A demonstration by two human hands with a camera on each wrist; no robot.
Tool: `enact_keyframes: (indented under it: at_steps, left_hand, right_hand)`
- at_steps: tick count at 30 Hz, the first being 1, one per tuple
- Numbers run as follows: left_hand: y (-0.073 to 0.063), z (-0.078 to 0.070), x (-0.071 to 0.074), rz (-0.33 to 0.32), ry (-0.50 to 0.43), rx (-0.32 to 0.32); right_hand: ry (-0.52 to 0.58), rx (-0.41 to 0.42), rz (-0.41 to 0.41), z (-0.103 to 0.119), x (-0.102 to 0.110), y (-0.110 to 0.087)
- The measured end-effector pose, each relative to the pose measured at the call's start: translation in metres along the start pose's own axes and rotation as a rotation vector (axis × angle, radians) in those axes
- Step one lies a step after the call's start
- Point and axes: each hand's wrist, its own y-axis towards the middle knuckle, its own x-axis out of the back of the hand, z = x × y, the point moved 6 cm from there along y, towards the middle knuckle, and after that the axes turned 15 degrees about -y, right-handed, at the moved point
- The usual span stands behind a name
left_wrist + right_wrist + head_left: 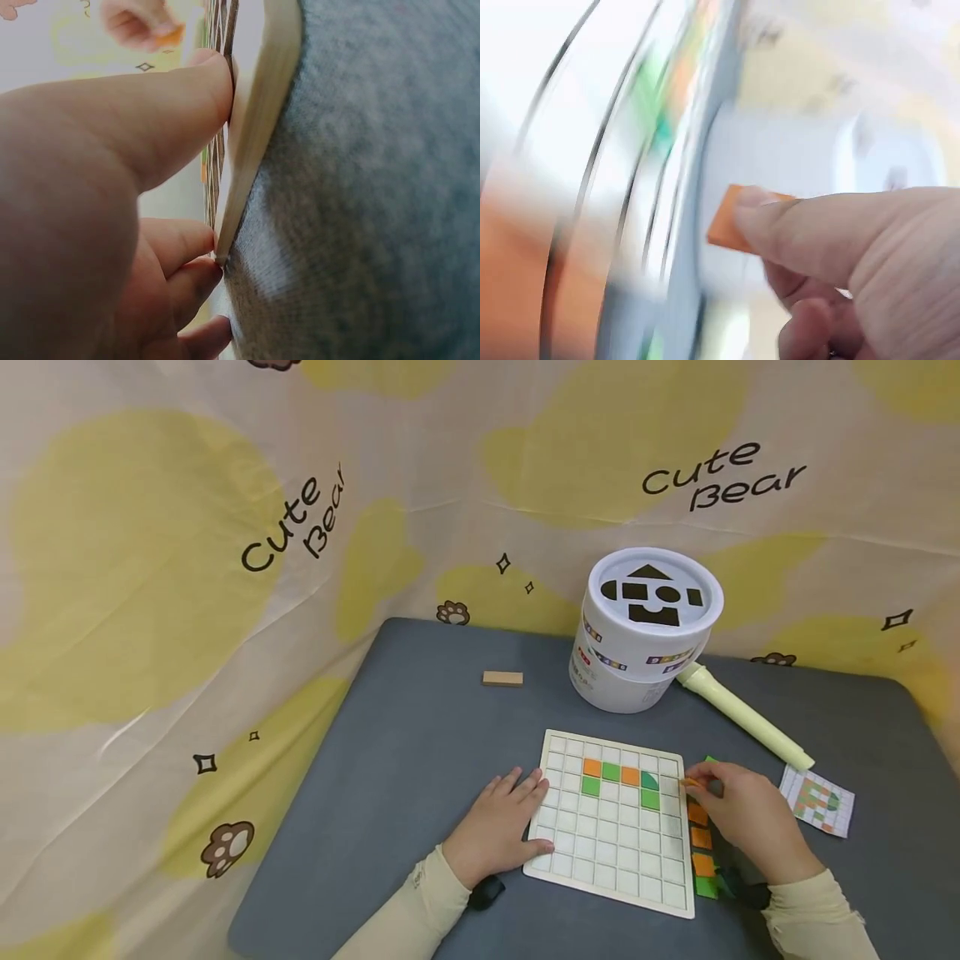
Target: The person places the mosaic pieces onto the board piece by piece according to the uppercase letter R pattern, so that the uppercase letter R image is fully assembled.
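Note:
A white grid board (pixel 600 843) lies on the table, with orange, green and dark-green pieces set in its upper squares. My left hand (pixel 498 827) rests at its left edge, fingers spread and thumb over the near left part. In the left wrist view the thumb (pixel 172 112) presses on the board's face and the fingertips touch its side. Just off the right edge, my right hand (pixel 750 814) pinches an orange square tile (pixel 731 225) between thumb and finger. Below that hand, several orange tiles (pixel 701 837) and green tiles (pixel 706 887) line the board's right side.
Behind the board stands a white bucket (pixel 630 681) with shape cutouts in its lid. A pale yellow stick (pixel 750 718) lies to its right, touching a small pattern card (pixel 821 806). One wooden block (pixel 502 678) sits at the back left. A printed curtain (pixel 420 485) hangs behind the table.

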Motion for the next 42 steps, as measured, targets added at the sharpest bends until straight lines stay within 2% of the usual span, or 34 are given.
enact_keyframes:
  at_steps: [2,5,8,11,18,25,29,31,34,38,40,42]
  left_hand:
    - [0.000,0.001,-0.001,0.004,-0.001,0.004]
    - [0.000,0.002,0.000,-0.002,0.010,0.009]
    - [-0.001,0.001,0.001,-0.005,0.017,0.011]
    - [-0.001,-0.002,0.001,-0.002,0.027,0.010]
    - [0.002,-0.005,-0.003,0.008,0.050,0.011]
    - [0.002,-0.002,-0.001,0.000,0.069,0.010]
    - [0.001,-0.002,-0.001,-0.001,0.068,0.016]
    - [0.001,-0.002,-0.001,-0.002,0.066,0.020]
    - [0.002,-0.001,-0.001,-0.006,0.062,0.021]
    - [0.003,-0.002,-0.001,-0.009,0.059,0.016]
    - [0.003,-0.002,-0.001,-0.003,0.053,0.017]
    - [0.003,-0.002,-0.001,0.001,0.043,0.017]
  right_hand:
    - [0.071,0.019,-0.001,0.023,0.001,0.002]
    - [0.140,0.092,0.060,0.062,-0.009,0.010]
    - [0.142,0.137,0.133,0.090,-0.025,0.019]
    - [0.099,0.167,0.139,0.102,-0.036,0.024]
    - [0.072,0.191,0.114,0.101,-0.042,0.022]
    - [0.055,0.252,0.066,0.110,-0.042,0.018]
    - [0.046,0.285,0.091,0.115,-0.042,0.014]
    - [0.042,0.275,0.092,0.115,-0.042,0.013]
    - [-0.007,0.284,0.019,0.116,-0.040,0.014]
    - [-0.088,0.366,-0.084,0.118,-0.035,0.012]
    - [-0.091,0.373,-0.076,0.114,-0.031,0.010]
    - [-0.096,0.325,-0.071,0.100,-0.024,0.008]
